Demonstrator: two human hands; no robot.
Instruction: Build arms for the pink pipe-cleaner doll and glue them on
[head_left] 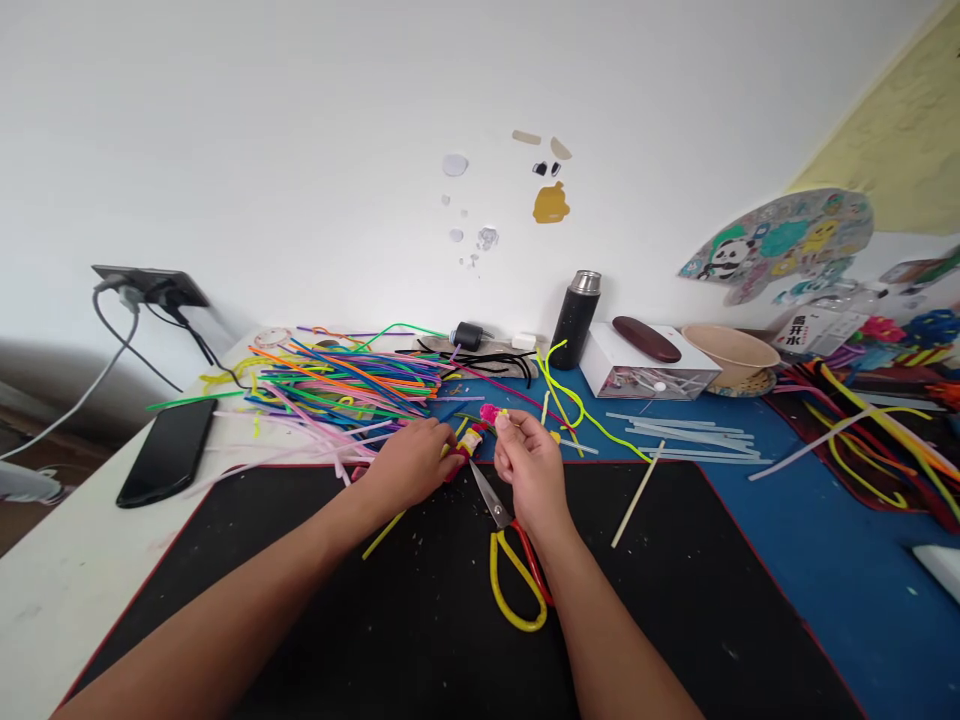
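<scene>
My right hand (531,465) is closed in a pinch near the mat's far edge. At its fingertips is a small bright pink, fuzzy pipe cleaner flower (490,413) with a bit of yellow beside it. Just left of it, my left hand (420,458) rests low with its fingers curled against a small red-and-yellow pipe cleaner piece (471,440); the fingers partly cover it. Between my hands lie scissors (498,514), blades pointing away, with one yellow and one red handle. A yellow stick (384,535) pokes out below my left hand.
Many coloured pipe cleaners (352,378) are heaped behind my left hand. A phone (166,452) lies left of the black mat (337,640). To the right are a pale stick (637,495), translucent glue sticks (697,440), a black flask (576,320), a white box (592,375) and a bowl (731,350).
</scene>
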